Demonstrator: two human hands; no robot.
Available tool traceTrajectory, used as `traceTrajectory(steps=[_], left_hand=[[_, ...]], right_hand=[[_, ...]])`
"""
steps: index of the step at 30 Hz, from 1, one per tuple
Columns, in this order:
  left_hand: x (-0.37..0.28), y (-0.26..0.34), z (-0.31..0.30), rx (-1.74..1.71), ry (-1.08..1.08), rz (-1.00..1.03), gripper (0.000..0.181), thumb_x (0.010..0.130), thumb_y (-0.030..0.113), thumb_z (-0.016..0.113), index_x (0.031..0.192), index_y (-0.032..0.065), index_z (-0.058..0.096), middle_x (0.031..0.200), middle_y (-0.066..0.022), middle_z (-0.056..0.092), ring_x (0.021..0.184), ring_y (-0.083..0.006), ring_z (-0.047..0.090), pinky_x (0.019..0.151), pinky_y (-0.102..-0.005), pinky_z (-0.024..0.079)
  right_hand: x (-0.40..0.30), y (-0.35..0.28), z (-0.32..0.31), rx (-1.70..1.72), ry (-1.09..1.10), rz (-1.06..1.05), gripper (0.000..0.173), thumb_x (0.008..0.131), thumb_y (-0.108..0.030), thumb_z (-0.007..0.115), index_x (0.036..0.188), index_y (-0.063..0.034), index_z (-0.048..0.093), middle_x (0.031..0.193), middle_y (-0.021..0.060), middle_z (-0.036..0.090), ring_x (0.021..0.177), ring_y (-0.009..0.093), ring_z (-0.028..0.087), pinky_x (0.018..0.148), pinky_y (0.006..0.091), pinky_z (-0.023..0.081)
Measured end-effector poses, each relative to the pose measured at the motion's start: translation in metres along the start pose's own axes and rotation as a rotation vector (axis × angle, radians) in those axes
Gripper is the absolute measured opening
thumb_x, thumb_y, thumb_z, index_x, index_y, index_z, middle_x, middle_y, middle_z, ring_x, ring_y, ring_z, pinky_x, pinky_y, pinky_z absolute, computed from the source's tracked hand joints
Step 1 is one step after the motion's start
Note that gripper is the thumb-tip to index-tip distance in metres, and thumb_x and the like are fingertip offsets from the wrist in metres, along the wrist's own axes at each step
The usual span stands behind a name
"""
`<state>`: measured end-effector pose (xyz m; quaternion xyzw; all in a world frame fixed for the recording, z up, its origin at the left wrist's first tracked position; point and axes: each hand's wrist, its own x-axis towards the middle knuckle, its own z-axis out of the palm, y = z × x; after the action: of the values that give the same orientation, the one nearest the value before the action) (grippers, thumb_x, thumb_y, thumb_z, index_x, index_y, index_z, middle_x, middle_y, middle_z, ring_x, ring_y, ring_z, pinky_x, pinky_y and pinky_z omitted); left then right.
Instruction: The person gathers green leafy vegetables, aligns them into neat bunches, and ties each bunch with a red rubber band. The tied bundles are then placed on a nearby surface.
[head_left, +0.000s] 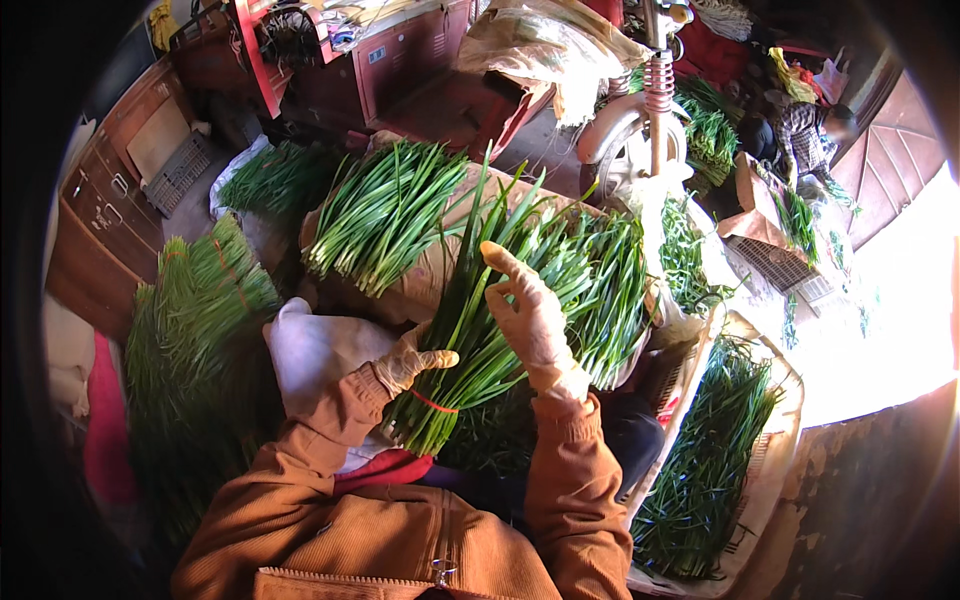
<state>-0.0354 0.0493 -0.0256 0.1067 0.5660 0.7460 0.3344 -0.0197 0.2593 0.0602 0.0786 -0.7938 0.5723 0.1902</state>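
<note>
My left hand (409, 361), in a stained glove, holds a bundle of long green leaves (442, 397) that look like garlic chives. A red band (433, 403) circles the bundle near its cut stem ends, which point towards my lap. My right hand (529, 307), gloved too, is raised over the leafy part with its index finger extended and nothing visible in its grasp. Just beyond it are loose chives (607, 300) on a covered work surface (427, 277). A neater pile of chives (386, 210) lies on the same surface, farther left.
Banded chive bundles (199, 292) are stacked at left. On the right stands a lined crate (787, 409) of loose leaves. A vehicle's front wheel (637, 146) is beyond the work surface. Another person (806, 139) bends over chives by a cardboard box (757, 199) at far right.
</note>
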Motion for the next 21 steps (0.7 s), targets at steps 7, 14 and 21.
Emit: traceTrajectory(steps=[7,14,21], left_hand=[[-0.001,0.004,0.01,0.012,-0.032,-0.028,0.058,0.077,0.005,0.076,0.129,0.0047,0.051,0.118,-0.0025,0.061,0.107,-0.0122,0.056,0.095,-0.0288,0.046],[0.0,0.001,0.011,0.014,-0.045,-0.024,0.057,0.077,0.003,0.075,0.129,0.0074,0.053,0.117,-0.0009,0.061,0.108,-0.012,0.056,0.096,-0.0287,0.045],[0.0,-0.007,0.007,0.028,0.031,-0.029,0.051,0.076,0.009,0.076,0.123,0.0059,0.056,0.113,-0.0013,0.062,0.106,-0.0132,0.056,0.095,-0.031,0.044]], right_hand=[[0.022,0.003,-0.018,-0.276,-0.226,-0.124,0.038,0.079,0.001,0.06,0.115,-0.0091,0.064,0.101,0.0118,0.069,0.09,0.024,0.068,0.079,0.0309,0.053],[0.015,0.014,-0.019,-0.405,-0.182,-0.29,0.025,0.077,-0.001,0.064,0.102,-0.0059,0.067,0.087,0.0108,0.068,0.085,0.028,0.067,0.075,0.0336,0.054],[0.022,0.007,0.0,-0.516,0.09,-0.325,0.012,0.078,-0.003,0.066,0.087,-0.0107,0.063,0.081,0.0098,0.067,0.072,0.026,0.066,0.061,0.0321,0.053]])
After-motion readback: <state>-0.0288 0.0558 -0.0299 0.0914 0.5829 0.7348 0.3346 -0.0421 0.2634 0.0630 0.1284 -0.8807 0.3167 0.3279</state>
